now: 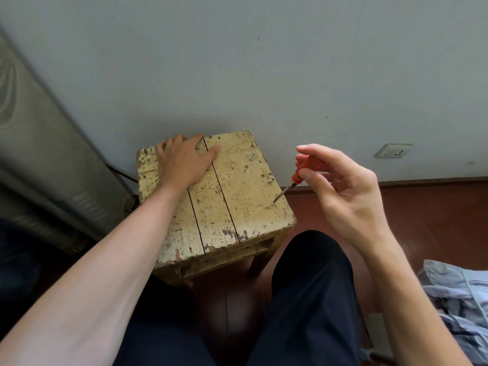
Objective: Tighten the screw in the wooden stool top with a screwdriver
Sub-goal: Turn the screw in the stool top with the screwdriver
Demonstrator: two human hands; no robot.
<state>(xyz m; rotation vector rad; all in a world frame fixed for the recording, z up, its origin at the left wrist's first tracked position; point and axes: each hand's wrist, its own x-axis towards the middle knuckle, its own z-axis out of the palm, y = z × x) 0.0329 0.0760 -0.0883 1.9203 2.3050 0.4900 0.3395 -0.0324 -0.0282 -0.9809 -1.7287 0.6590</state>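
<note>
A worn wooden stool top (pixel 232 196) with peeling cream paint stands against the wall. My left hand (pixel 182 161) lies flat on its far left corner, fingers spread. My right hand (pixel 340 186) pinches the orange handle of a small screwdriver (pixel 298 175) between thumb and fingertips. The metal shaft slants down-left, and its tip sits on a screw (pixel 272 204) near the right edge of the top. Two more screws, one at mid right edge (pixel 271 180) and one farther back (pixel 252 156), stick up from the same plank.
A grey wall rises behind the stool, with a white socket (pixel 393 150) low on the right. A grey panel (pixel 39 154) leans at left with a dark cable beside it. My dark-trousered knee (pixel 311 273) is under the stool's right side. Crumpled blue cloth (pixel 459 297) lies at right on the red-brown floor.
</note>
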